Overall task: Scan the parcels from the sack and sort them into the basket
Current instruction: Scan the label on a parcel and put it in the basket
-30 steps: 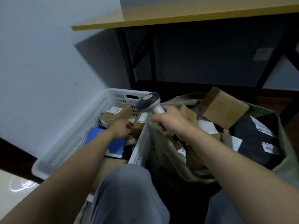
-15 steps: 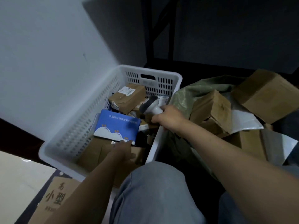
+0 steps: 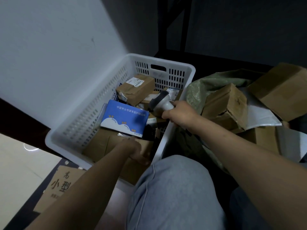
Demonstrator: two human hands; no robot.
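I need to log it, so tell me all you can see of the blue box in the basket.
The flat blue cardboard box has a white wavy band along its near edge, a line of white Chinese print and small words such as Safety and Gentle. It lies closed, tilted, on brown cardboard parcels inside the white slotted plastic basket. The left hand lies by its near edge; contact is unclear.
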